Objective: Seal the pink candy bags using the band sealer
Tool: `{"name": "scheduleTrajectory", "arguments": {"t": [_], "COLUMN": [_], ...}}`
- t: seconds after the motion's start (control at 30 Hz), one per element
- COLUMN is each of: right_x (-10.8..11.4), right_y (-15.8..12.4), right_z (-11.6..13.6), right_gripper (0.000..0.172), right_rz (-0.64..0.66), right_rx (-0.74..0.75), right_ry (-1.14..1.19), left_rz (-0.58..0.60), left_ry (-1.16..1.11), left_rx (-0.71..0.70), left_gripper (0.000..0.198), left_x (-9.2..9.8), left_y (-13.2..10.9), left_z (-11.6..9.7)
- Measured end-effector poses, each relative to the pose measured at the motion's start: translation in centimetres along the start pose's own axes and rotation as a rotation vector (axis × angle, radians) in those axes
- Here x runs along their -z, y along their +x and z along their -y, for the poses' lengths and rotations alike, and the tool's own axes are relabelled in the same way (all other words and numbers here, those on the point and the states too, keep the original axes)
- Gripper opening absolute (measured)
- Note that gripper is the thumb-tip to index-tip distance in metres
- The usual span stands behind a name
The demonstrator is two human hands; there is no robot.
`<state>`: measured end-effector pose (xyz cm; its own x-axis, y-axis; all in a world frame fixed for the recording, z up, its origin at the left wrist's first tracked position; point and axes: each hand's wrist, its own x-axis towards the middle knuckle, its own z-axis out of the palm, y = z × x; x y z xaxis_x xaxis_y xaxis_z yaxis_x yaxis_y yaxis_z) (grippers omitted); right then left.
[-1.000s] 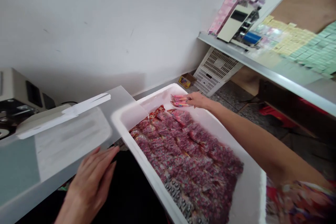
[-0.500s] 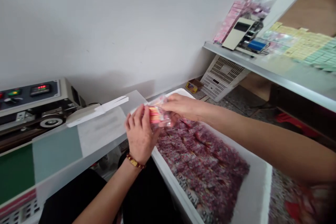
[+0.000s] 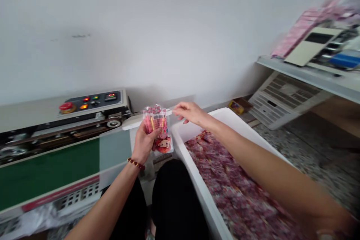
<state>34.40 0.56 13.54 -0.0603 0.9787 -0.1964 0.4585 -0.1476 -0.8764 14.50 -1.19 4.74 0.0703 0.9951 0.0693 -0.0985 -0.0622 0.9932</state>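
My left hand (image 3: 146, 137) is closed around a clear plastic packet (image 3: 163, 143), held upright. Through the plastic show pink and yellow sticks, a barcode near the top and a cartoon face at the bottom. There may be more than one packet in the stack; I cannot tell. Just to its right, my right hand (image 3: 189, 113) hangs above the near corner of a white foam box (image 3: 180, 140), apart from the packet. Its fingers are bent and spaced, with nothing seen in them. Many similar pink-red packets (image 3: 225, 180) fill the box.
At left stands a sealing machine (image 3: 92, 105) with lit buttons and a red knob, above a green conveyor belt (image 3: 50, 172). A white plastic crate (image 3: 278, 101) and a small yellow box (image 3: 236, 107) lie under a metal-edged table (image 3: 309, 75) at right.
My right hand has come away from the packet. My left hand now holds it alone, turned upright. The view has swung left, showing more of the sealing machine.
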Motion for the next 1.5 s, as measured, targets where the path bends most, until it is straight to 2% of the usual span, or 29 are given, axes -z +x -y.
{"name": "scheduleTrajectory", "arguments": {"t": [0.03, 0.1, 0.17, 0.23, 0.3, 0.4, 0.47, 0.5, 0.57, 0.63, 0.67, 0.77, 0.87, 0.93, 1.03, 1.1, 1.2, 1.3, 1.4, 1.5], "right_x": [-1.2, -3.8, -6.3, -8.2, -9.5, -10.7, -11.3, -11.5, -11.8, -11.7, -11.7, -11.6, -12.4, -13.2, -14.0, -14.0, -13.0, -11.6, -10.7, -11.0], "right_y": [0.7, 1.9, 2.9, 4.1, 5.3, 6.5, 6.6, 6.5, 6.0, 5.3, 4.9, 4.2, 4.4, 4.9, 5.5, 5.7, 5.7, 5.7, 5.7, 5.5], "right_z": [-0.8, -2.2, -3.0, -3.3, -3.2, -2.6, -2.4, -2.3, -2.3, -2.5, -2.5, -2.5, -2.5, -2.7, -3.4, -4.1, -5.4, -6.4, -6.1, -4.5], "right_gripper": [0.023, 0.038, 0.045, 0.044, 0.041, 0.034, 0.032, 0.034, 0.04, 0.044, 0.044, 0.038, 0.04, 0.043, 0.044, 0.043, 0.043, 0.043, 0.044, 0.043], "right_rz": [0.021, 0.165, 0.265, 0.23, 0.133, 0.016, -0.049, -0.068, -0.089, -0.128, -0.154, -0.171, -0.054, 0.048, 0.154, 0.162, 0.13, 0.106, 0.092, 0.075], "right_rx": [-0.005, 0.0, 0.033, 0.051, 0.047, 0.059, 0.065, 0.065, 0.072, 0.107, 0.143, 0.357, 0.599, 0.656, 0.647, 0.653, 0.67, 0.622, 0.543, 0.554], "right_ry": [0.057, 0.201, 0.255, 0.179, 0.028, -0.263, -0.447, -0.509, -0.569, -0.597, -0.615, -0.681, -0.695, -0.68, -0.653, -0.643, -0.638, -0.659, -0.708, -0.736], "left_rz": [-0.014, -0.047, -0.065, -0.068, -0.075, -0.207, -0.27, -0.241, -0.088, 0.053, 0.087, 0.114, 0.116, 0.112, 0.121, 0.142, 0.168, 0.185, 0.172, 0.133], "left_ry": [-0.03, -0.045, 0.015, 0.145, 0.362, 0.784, 1.002, 1.076, 1.172, 1.216, 1.223, 1.2, 1.171, 1.169, 1.167, 1.175, 1.2, 1.208, 1.213, 1.239], "left_rx": [0.013, 0.031, 0.037, 0.025, 0.003, -0.016, -0.099, -0.169, -0.318, -0.405, -0.421, -0.428, -0.434, -0.431, -0.412, -0.395, -0.385, -0.39, -0.393, -0.376], "left_gripper": [0.052, 0.058, 0.06, 0.056, 0.053, 0.069, 0.071, 0.065, 0.048, 0.043, 0.045, 0.049, 0.05, 0.05, 0.05, 0.05, 0.048, 0.048, 0.048, 0.047], "left_x": [0.7, 1.9, 3.0, 4.0, 4.9, 5.9, 6.5, 6.7, 7.1, 7.5, 7.9, 9.2, 10.9, 12.0, 13.2, 13.3, 12.2, 10.5, 10.0, 11.1], "left_y": [0.4, 1.0, 1.5, 2.0, 2.4, 2.6, 2.1, 1.7, 0.8, 0.0, -0.2, -0.5, -0.5, -0.6, -0.8, -0.8, -0.6, -0.2, 0.0, -0.5], "left_z": [0.4, 1.4, 2.3, 2.9, 3.1, 2.9, 2.8, 2.8, 2.8, 3.0, 3.2, 3.6, 4.0, 4.1, 4.2, 4.2, 4.0, 3.8, 3.9, 4.0]}}
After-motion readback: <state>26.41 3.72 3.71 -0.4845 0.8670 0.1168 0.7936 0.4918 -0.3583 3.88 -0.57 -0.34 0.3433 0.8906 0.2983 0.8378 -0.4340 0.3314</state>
